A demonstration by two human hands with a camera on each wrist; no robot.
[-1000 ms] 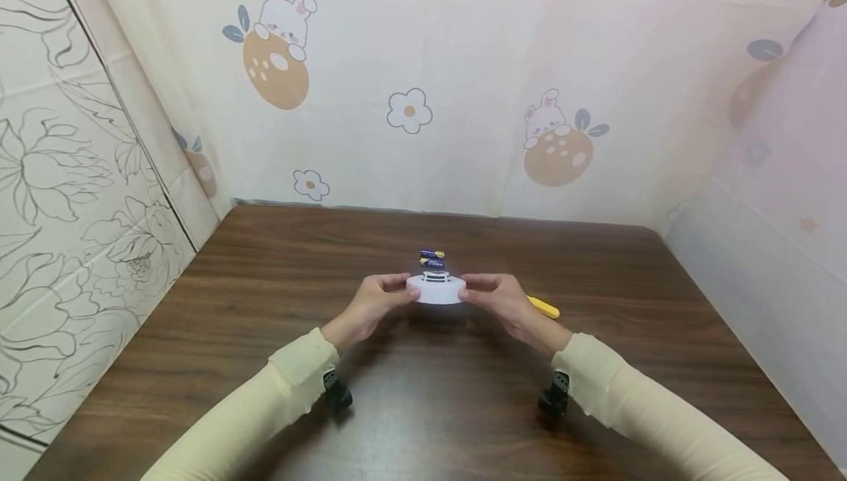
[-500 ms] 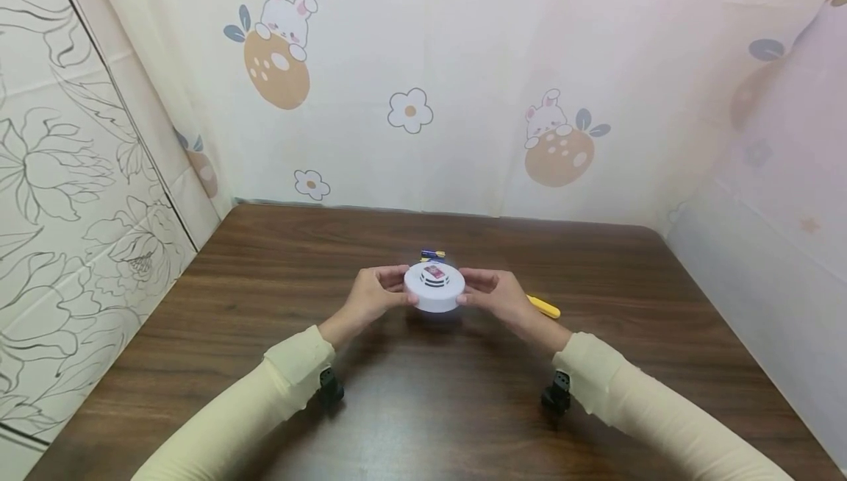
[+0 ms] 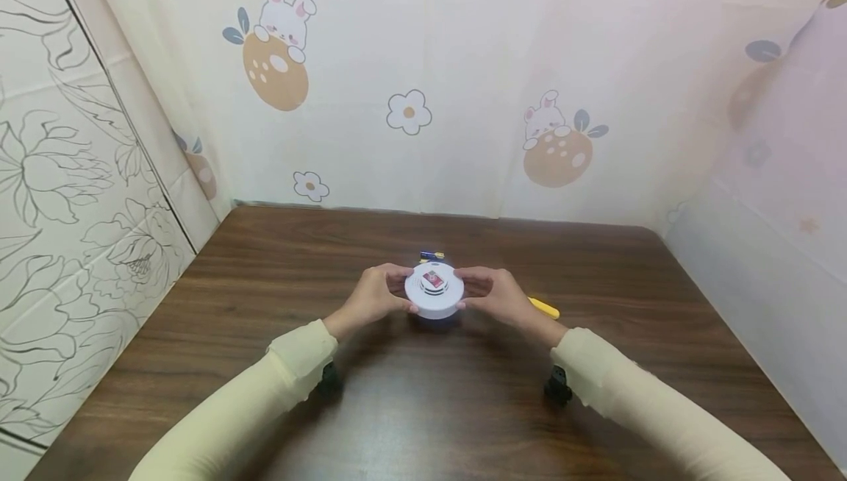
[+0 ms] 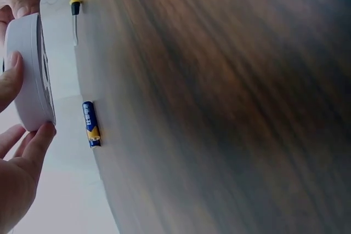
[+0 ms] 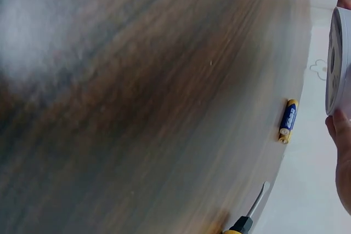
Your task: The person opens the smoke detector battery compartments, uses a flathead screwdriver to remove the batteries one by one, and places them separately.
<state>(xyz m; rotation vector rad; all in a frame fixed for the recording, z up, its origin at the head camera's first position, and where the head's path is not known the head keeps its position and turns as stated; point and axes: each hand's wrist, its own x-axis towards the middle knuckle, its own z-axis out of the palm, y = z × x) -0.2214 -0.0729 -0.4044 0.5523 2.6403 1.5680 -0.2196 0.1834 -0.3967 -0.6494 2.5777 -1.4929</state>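
Observation:
A round white smoke detector (image 3: pixel 434 308) with a red label and dark vent slots on top is held between both hands above the table. My left hand (image 3: pixel 373 296) pinches its left edge, thumb at the near side and fingers at the far side. On the opposite edge, my right hand (image 3: pixel 501 297) grips it the same way. The left wrist view shows the detector (image 4: pixel 30 75) nearly edge-on, clear of the tabletop. Just behind it lie blue-and-yellow batteries (image 3: pixel 432 255), one partly hidden by the detector.
A screwdriver with a yellow handle (image 3: pixel 544 307) lies right of the right hand, its shaft (image 5: pixel 255 201) visible in the right wrist view. The brown wooden table (image 3: pixel 298 246) ends at a patterned curtain (image 3: pixel 476 135) behind.
The smoke detector has tilted, so its labelled top face, first seen nearly edge-on, now faces the head camera. Both hands have kept their hold, and the detector now covers more of the nearer battery.

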